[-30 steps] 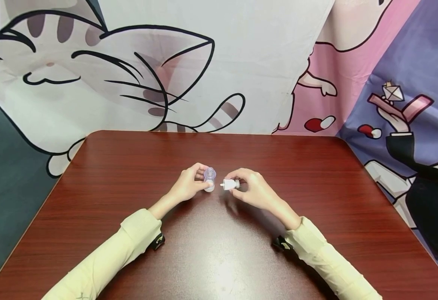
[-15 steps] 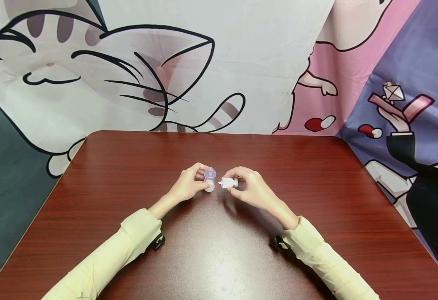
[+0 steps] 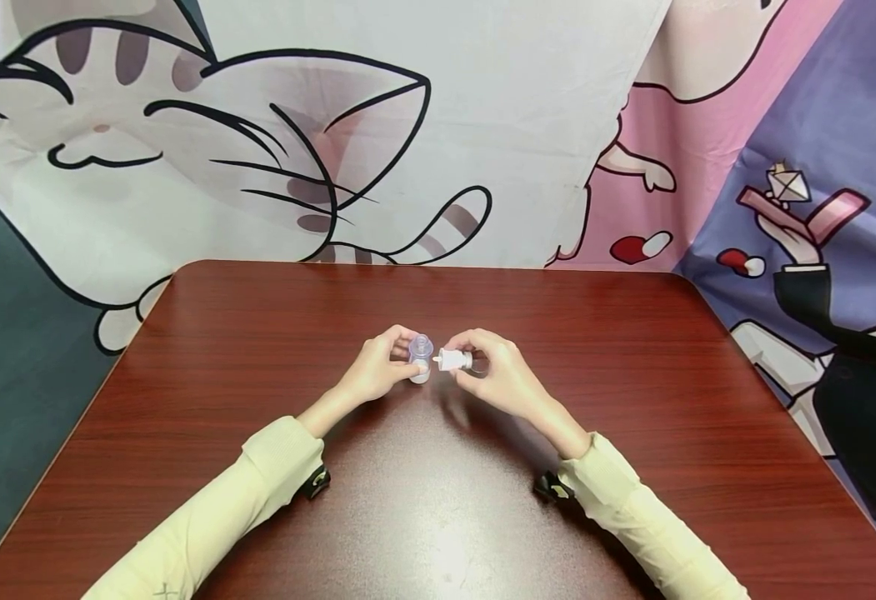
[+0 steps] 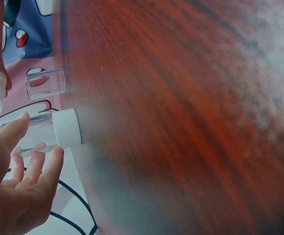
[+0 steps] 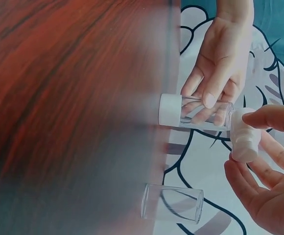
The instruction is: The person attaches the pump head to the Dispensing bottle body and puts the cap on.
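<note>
My left hand [image 3: 380, 364] holds a small clear bottle [image 3: 420, 344] with a white base, thumb on one side and fingers on the other. The bottle stands upright with its base down on the tabletop. Between thumb and fingers, my right hand [image 3: 499, 372] pinches a white pump head [image 3: 454, 359], which lies sideways with its thin tip pointing left at the bottle. In the right wrist view the pump head [image 5: 245, 137] overlaps the top end of the bottle [image 5: 205, 113]. Beside them a clear cap [image 5: 173, 203] stands on the table, partly behind my right hand in the head view.
The brown wooden table [image 3: 257, 317] spreads around both hands, its far edge running behind them. A cloth with cartoon prints [image 3: 528, 125] hangs past that edge. Dark wrist devices [image 3: 316, 482] sit at both cuffs.
My right hand has shifted left and slightly away from me, bringing the pump head closer to the bottle, so more of the clear cap shows. The left hand and the bottle have stayed put.
</note>
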Demonstrator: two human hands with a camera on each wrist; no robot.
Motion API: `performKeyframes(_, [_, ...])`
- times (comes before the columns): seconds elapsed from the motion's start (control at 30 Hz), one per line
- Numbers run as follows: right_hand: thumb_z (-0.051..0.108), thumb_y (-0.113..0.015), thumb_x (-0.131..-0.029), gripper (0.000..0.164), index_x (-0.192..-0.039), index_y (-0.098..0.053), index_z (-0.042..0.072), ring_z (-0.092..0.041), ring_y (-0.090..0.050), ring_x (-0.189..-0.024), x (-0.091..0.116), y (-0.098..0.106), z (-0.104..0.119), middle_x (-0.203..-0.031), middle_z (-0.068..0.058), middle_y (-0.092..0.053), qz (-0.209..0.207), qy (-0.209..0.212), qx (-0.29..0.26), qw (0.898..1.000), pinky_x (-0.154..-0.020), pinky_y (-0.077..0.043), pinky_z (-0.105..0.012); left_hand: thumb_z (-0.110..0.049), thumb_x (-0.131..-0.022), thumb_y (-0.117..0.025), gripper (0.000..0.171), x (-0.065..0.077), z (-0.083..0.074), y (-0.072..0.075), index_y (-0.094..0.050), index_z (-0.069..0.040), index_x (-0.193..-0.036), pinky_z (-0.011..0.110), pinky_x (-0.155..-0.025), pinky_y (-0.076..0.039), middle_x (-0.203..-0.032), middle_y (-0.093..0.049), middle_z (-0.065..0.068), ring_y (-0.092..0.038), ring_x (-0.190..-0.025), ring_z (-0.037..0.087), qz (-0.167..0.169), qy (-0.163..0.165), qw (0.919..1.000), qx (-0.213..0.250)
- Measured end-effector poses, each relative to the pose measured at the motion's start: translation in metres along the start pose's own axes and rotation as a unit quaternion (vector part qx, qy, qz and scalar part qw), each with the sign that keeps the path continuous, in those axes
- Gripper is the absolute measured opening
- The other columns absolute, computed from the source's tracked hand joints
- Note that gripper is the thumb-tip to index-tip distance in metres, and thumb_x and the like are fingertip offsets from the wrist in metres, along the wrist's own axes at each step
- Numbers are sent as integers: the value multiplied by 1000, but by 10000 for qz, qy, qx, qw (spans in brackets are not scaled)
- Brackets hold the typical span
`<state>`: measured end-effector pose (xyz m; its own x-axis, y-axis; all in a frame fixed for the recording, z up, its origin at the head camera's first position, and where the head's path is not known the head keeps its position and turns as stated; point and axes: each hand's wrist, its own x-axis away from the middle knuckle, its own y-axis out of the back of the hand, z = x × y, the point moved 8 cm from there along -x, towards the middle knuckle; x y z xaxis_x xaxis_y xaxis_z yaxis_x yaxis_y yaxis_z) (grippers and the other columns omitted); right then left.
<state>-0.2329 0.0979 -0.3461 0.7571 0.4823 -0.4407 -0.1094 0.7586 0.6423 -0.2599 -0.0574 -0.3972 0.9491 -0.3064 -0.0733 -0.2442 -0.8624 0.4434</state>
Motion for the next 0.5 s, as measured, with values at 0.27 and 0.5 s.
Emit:
performKeyframes(0.27, [-2,-74,-76,29,-103,-66,7,-14,-63,-86,-1,-1,-1,-97,-4,-68,-130,-152,-215,9996,-77,-59,-31,0,-82,-72,41,0,-2,1,-54,5,-118,36,-88,-57,-113,-62,21,-63,-103,33,-26,-125,9999,-36])
performKeyframes(0.5, [-3,-73,-76,29,-103,-67,8,-15,-63,-84,-3,-2,-1,-98,-5,-68,-220,-288,-287,9989,-75,-59,-32,-1,-82,-73,40,1,-2,2,-55,5,-117,35,-88,-57,-112,-63,21,-64,-102,32,-25,-138,9999,-47])
